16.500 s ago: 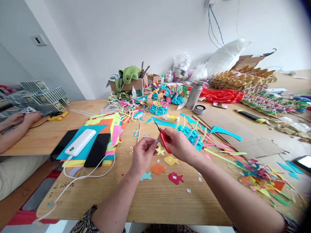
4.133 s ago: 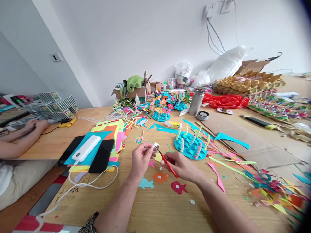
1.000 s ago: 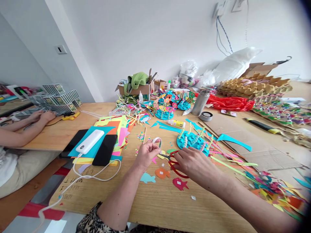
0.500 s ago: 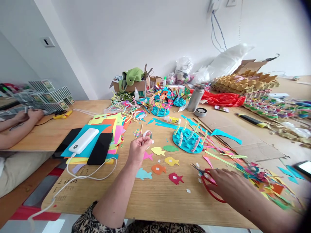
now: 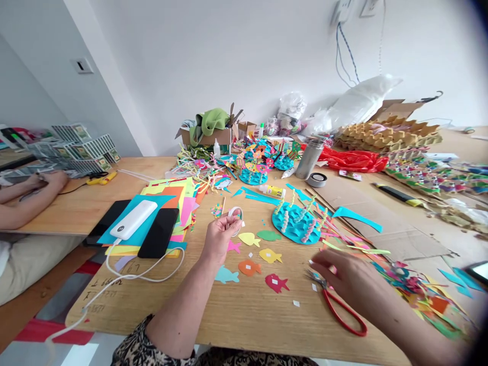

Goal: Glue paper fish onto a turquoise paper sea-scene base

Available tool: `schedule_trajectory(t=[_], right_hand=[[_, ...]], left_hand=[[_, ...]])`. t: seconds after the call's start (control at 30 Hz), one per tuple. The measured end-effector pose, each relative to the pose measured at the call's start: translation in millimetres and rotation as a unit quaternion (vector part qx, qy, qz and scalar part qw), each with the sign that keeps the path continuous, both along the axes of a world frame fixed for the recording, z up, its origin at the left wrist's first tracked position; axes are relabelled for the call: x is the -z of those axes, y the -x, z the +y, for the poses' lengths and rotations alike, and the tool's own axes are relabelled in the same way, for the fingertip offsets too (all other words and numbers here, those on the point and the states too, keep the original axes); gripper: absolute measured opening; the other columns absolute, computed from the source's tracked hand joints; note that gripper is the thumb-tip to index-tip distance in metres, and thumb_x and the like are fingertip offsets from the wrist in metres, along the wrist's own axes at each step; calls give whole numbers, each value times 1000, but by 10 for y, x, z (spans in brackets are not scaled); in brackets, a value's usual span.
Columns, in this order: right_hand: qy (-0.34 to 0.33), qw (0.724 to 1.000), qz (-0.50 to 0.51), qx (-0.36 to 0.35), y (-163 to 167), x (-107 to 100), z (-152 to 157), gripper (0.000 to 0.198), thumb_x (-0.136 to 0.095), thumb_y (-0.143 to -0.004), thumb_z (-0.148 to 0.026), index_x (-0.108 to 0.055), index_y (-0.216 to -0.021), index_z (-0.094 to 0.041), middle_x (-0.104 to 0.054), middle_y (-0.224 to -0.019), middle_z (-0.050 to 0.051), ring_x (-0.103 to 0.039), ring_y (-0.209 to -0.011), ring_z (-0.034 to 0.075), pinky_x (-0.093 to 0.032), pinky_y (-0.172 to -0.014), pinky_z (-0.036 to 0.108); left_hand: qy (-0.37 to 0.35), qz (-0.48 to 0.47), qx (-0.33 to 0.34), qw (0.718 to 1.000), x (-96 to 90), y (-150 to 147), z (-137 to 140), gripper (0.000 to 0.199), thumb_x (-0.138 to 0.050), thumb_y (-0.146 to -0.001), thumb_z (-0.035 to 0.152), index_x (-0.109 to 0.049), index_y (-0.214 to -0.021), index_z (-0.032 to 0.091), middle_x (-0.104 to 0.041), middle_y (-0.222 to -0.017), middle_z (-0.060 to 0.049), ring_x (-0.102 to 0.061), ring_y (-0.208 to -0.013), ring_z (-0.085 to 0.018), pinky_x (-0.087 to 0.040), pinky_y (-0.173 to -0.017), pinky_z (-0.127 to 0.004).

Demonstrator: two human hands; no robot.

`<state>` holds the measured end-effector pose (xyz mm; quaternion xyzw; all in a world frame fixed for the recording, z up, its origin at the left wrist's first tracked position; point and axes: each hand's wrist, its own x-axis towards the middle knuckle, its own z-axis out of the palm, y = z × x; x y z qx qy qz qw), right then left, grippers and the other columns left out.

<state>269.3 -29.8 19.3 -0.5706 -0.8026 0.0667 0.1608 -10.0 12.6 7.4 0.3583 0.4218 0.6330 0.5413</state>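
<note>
My left hand (image 5: pixel 223 232) is closed on a roll of white tape (image 5: pixel 237 212), held upright over the table. My right hand (image 5: pixel 341 269) hovers low at the right, fingertips drawn together at a small white tape square (image 5: pixel 310 262). Beneath it lie red-handled scissors (image 5: pixel 345 314), out of the hand. Paper fish are spread between my hands: a red fish (image 5: pixel 276 283), an orange fish (image 5: pixel 249 268) and a yellow fish (image 5: pixel 270 255), each bearing a white square, besides a green fish (image 5: pixel 269 235), a plain yellow fish (image 5: pixel 249 239) and a light blue fish (image 5: pixel 227 274).
A blue egg-carton base (image 5: pixel 295 226) with twisted stems stands beyond the fish. Coloured paper lies under a white power bank (image 5: pixel 133 219) and a black phone (image 5: pixel 158 234). Behind are a steel bottle (image 5: pixel 309 158) and a glue bottle (image 5: pixel 272 190). Another person's hands (image 5: pixel 49 180) work at the far left.
My right hand has let go of the scissors, which now lie on the table, and its fingers have moved to a small white square. My left hand still holds the tape roll.
</note>
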Motion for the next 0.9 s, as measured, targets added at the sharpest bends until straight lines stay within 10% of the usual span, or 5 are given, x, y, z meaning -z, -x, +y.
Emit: schedule_trajectory(t=[0.17,0.33,0.7,0.9], right_hand=[[229,871,431,-48,866,-267,310,37,-62,-77,-55,-62,-75,-18,-66,-71,4,-59,-59,14,-49,-56,28],[296,760,578,-29,1352,-160,501,45,-78,-61,-56,-62,-74,-15,-64,-66,1,-59,-62,12,-52,-60,28],[315,728,609,-25,1436,-127,515,46,-79,-58,-55,-61,-71,-15,-63,-63,0,-58,-59,11,-53,-59,28],[281,779,557,-55,1417,-91,570,38,-70,-69,-51,-57,-66,-16,-59,-59,-2,-53,-52,9,-46,-53,24]], left_hand=[[-8,-8,12,1000,-1,-17,-6,23,-82,-60,31,-74,-76,16,-70,-115,-11,-53,-126,-29,-38,-105,-40],[-12,-15,6,1000,-11,-10,-3,20,-82,-60,31,-73,-71,17,-70,-114,-11,-53,-125,-29,-41,-102,-38],[-10,-6,-5,1000,-15,-9,3,19,-81,-61,32,-71,-69,17,-72,-108,-9,-56,-121,-28,-45,-96,-36],[-20,13,-13,1000,15,-31,3,20,-81,-61,31,-73,-74,17,-70,-112,-10,-56,-122,-27,-41,-102,-38]])
